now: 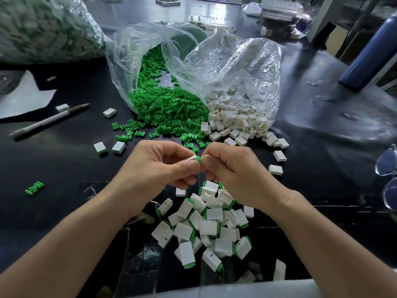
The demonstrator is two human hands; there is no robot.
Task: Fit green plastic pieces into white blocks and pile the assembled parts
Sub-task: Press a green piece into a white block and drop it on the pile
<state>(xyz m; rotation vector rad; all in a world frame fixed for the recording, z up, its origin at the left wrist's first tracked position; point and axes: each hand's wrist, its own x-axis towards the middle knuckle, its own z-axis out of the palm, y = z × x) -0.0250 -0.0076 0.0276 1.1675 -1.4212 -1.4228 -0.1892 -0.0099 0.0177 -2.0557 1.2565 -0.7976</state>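
Black glossy table [64,164], scuffed. Clear bags mid-table spill green pieces [167,106] and white blocks [236,121]. Left hand [159,166] pinches one white block [191,158]; right hand [234,166] pinches one green piece [200,159]. Assembled pile [210,224] at near edge. Pen [49,120] toward left edge.

Fingers [182,167] hide most of white block [192,158] and green piece [200,160] — glasses [387,161] cut by right edge.

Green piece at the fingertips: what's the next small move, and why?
Probably press the green piece the rest of the way into the white block. The right hand pinches the piece at the block's end, the left hand holds the block, and green shows outside it, so the fit looks unfinished. The pile of assembled parts lies just below.
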